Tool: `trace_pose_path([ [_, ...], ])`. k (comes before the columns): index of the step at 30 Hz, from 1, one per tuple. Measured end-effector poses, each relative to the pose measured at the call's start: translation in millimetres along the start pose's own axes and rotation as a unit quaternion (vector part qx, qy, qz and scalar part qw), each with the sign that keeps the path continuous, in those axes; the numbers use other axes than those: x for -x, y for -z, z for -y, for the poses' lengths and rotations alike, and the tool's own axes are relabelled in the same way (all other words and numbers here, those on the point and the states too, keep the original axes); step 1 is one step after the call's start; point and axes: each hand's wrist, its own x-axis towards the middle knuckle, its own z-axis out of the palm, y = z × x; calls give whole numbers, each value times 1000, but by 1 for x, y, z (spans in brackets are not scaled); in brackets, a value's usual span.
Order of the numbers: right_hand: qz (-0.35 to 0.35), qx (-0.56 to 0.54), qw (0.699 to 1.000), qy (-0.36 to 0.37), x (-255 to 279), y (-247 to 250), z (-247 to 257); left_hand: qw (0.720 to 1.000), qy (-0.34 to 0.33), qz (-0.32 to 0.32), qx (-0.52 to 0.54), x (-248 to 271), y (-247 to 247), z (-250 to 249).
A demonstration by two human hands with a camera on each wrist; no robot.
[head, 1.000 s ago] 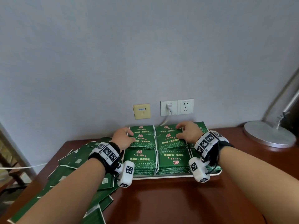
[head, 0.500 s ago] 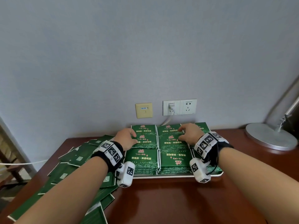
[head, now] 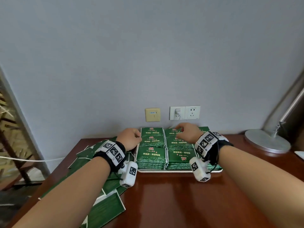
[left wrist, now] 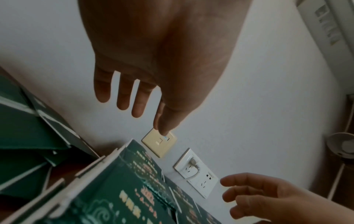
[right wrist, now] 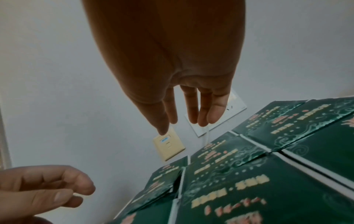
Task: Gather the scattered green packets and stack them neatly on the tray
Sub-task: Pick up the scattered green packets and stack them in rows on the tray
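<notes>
Green packets [head: 151, 155] lie in tight stacks on a white tray [head: 179, 170] against the wall. More green packets [head: 107, 209] are scattered on the table left of the tray, partly under my left forearm. My left hand [head: 130, 140] hovers at the left edge of the back stacks. In the left wrist view its fingers [left wrist: 134, 98] hang straight and hold nothing. My right hand [head: 187, 134] is above the back middle stack. Its fingers [right wrist: 191, 112] are straight over the packets [right wrist: 239, 181] and hold nothing.
The dark wooden table [head: 181, 203] meets a grey wall with a beige plate [head: 152, 114] and white sockets [head: 185, 112], one with a plug in it. A round metal lamp base [head: 267, 143] stands at the right. A white cable [head: 24, 159] runs off to the left.
Both hands have lifted off the back stacks, where their fingers rested before. The stacks on the tray have not moved.
</notes>
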Motion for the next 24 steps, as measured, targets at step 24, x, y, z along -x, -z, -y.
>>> trace_pose_path([
  [24,181,128,973,66,112,-150,175,987,129,29,-86,209,82,169],
])
